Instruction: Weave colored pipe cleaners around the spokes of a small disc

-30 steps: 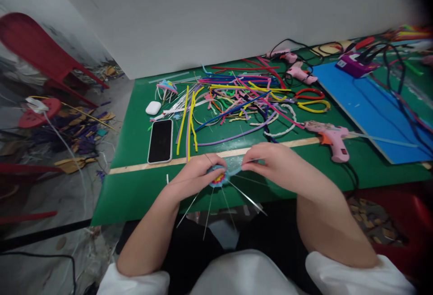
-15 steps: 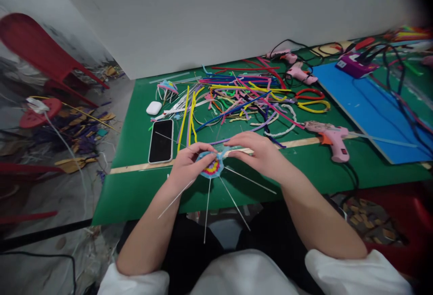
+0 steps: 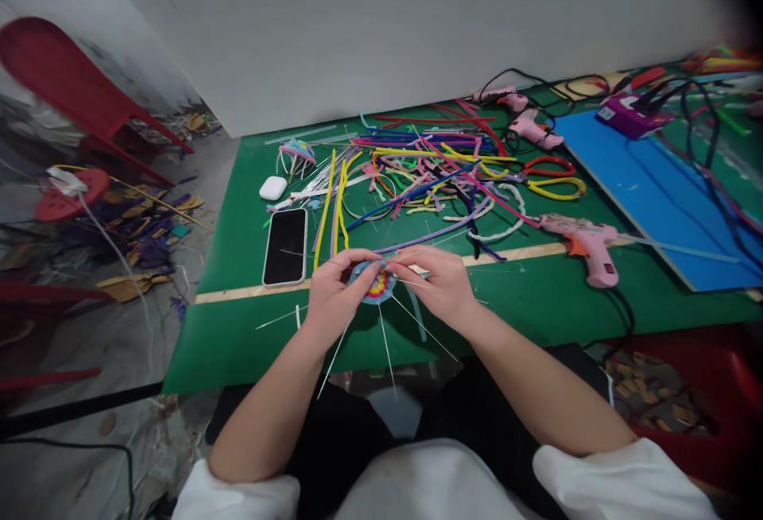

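Observation:
A small round woven disc (image 3: 380, 289) is between my hands over the front of the table. It has yellow, red and light blue rings, and thin pale wire spokes stick out around it. My left hand (image 3: 341, 288) grips its left side, thumb on top. My right hand (image 3: 438, 283) pinches at the upper right edge, where a light blue pipe cleaner (image 3: 417, 315) hangs down below the fingers. The fingertips of both hands nearly meet and hide the disc's upper edge.
Beyond my hands lie a phone (image 3: 284, 247), a white earbud case (image 3: 273, 188), a small woven umbrella (image 3: 296, 153) and a heap of coloured pipe cleaners (image 3: 417, 178). To the right are scissors (image 3: 557, 188), a pink glue gun (image 3: 587, 243) and a blue board (image 3: 668, 194).
The disc has turned, with its spokes pointing in new directions. My right hand has moved in closer to my left fingertips, and the light blue pipe cleaner now hangs below it.

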Demonstrator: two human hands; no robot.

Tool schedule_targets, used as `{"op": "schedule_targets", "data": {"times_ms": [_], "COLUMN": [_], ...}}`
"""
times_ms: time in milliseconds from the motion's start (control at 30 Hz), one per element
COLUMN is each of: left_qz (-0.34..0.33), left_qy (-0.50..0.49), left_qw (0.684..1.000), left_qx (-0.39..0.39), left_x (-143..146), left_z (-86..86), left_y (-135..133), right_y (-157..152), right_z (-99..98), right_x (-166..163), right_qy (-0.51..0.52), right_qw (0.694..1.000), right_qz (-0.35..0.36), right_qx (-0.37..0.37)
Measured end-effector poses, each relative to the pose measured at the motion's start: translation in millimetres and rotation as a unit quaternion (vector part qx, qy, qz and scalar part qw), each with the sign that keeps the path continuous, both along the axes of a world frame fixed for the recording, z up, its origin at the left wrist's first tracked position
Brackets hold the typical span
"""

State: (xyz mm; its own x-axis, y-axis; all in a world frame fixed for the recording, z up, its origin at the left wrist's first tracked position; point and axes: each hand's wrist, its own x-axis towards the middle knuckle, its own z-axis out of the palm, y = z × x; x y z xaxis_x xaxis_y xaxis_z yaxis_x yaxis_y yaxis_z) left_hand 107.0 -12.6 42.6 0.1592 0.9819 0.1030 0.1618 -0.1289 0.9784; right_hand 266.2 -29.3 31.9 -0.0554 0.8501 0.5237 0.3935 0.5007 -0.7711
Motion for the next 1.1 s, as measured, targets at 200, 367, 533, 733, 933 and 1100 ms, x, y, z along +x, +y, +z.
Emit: {"op": "schedule_targets", "data": {"times_ms": [200,367,533,733,933,1100], "left_qz": [0.007,0.022,0.027,0.022,0.021,0.025], "left_qy": [-0.011,-0.006,-0.013,-0.016,-0.021,-0.051], "left_qw": [1.000,1.000,0.999,0.999,0.998,0.996], "left_qx": [-0.024,-0.009,-0.020,-0.045,-0.049,-0.071], "left_x": [1.2,1.0,0.1,-0.6,0.6,1.4], "left_z": [-2.1,-1.3,-1.5,-0.8,-0.3,-1.5], "left_y": [0.9,0.9,0.1,-0.1,0.2,2.6], "right_y": [2.0,0.8,3.8,8.6,4.0,4.2], "right_z": [-3.2,-2.9,-6.4,-12.8,-9.4,-10.1], "right_x": [-2.0,-4.1,0.0,4.7,0.1,-3.2], "right_qy": [0.036,0.044,-0.016,-0.037,0.037,0.101], "right_qw": [0.998,0.995,1.000,0.994,0.998,0.993], "right_qz": [-0.027,-0.051,0.003,0.058,0.005,-0.002], "right_qx": [-0.051,-0.069,0.014,0.084,-0.045,-0.061]}}
